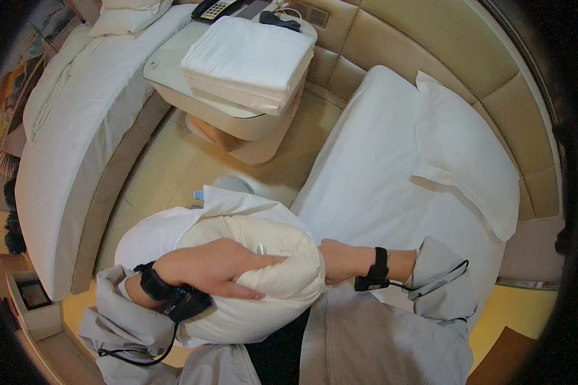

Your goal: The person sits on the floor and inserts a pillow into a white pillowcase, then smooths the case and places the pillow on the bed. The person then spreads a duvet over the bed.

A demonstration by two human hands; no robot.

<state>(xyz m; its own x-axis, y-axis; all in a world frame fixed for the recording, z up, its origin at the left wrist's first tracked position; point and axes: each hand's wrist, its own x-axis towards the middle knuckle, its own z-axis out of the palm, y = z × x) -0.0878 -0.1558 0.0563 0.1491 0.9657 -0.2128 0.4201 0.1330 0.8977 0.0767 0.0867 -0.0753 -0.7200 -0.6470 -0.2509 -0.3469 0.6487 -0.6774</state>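
Note:
A cream pillow (274, 313) is held bunched and folded in front of my body. Around its far and left sides lies a white pillowcase (149, 236), its loose edge standing up at the far side. My left hand (216, 269) reaches across the near face, thumb and fingers spread over a fold and pinching it. At the pillow's right edge, my right hand (336, 262) is curled tight against it, with the fingertips out of sight. A small pale tag or strip (261, 249) shows beside my left thumb.
Right of me stands a bed (366, 183) with another white pillow (462, 149) against a padded headboard wall (428, 43). A bedside table (168, 72) bears folded white linen (250, 53) and a telephone (216, 9). A second bed (72, 139) is at left. A round, clear object (233, 184) is on the floor.

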